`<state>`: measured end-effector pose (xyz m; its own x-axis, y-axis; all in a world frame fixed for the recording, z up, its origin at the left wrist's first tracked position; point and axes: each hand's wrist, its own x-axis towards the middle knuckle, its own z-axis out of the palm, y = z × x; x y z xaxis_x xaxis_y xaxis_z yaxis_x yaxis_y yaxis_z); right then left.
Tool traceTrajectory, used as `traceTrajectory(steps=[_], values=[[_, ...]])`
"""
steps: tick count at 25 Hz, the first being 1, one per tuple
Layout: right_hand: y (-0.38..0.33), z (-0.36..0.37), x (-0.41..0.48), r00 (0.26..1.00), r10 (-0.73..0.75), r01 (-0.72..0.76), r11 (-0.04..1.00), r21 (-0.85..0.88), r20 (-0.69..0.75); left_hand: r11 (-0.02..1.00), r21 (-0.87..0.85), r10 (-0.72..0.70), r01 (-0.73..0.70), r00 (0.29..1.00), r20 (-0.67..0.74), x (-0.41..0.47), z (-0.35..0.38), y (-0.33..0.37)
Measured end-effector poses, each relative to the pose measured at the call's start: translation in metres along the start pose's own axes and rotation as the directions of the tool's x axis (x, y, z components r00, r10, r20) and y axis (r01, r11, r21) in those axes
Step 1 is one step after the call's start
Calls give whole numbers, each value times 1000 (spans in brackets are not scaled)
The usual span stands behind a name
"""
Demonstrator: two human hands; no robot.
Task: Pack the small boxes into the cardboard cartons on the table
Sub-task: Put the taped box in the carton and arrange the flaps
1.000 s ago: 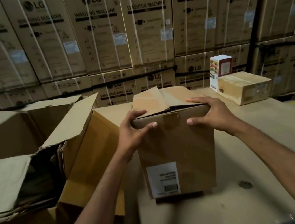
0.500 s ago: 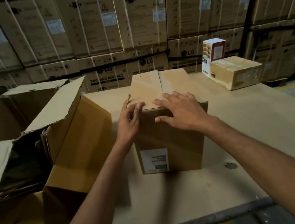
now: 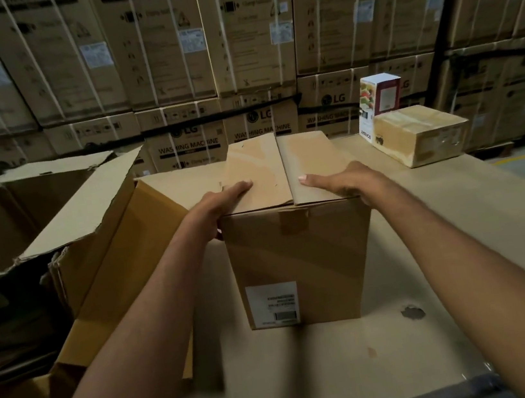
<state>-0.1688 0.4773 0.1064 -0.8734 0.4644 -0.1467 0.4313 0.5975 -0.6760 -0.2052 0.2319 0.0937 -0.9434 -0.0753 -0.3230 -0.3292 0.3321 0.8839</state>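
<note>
Flaps of the carton (image 3: 300,261) lie folded shut, and closing it looks like the step in hand: the left hand (image 3: 221,201) presses the left flap with its fingers flat and its thumb wrapped over the carton's near left corner, while the right hand (image 3: 343,180) lies spread flat, gripping nothing, on the right flap. Next the seam probably needs taping or holding down, since the left flap sits slightly raised. The carton stands upright on the table (image 3: 462,238), long axis vertical, label facing the person; behind and right of it stands a small printed box (image 3: 378,98).
</note>
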Motion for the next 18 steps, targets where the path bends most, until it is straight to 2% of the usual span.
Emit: traceTrajectory(steps=[1,3,10,14,18], values=[[2,-3,5,996,37,-45,994,102,82,999,14,-29,28,999,23,2,3,1],[5,-4,14,993,17,-36,986,164,114,999,46,4,-5,1000,22,7,8,3],[16,-8,4,982,-161,164,986,21,-100,971,72,232,-228,971,-54,-22,9,2],[-15,-39,-25,903,-337,356,934,26,-267,876,29,478,-482,858,-188,-47,-13,28],[-65,-67,-70,738,-486,567,823,39,-468,765,22,611,-643,716,-338,-70,-52,51]])
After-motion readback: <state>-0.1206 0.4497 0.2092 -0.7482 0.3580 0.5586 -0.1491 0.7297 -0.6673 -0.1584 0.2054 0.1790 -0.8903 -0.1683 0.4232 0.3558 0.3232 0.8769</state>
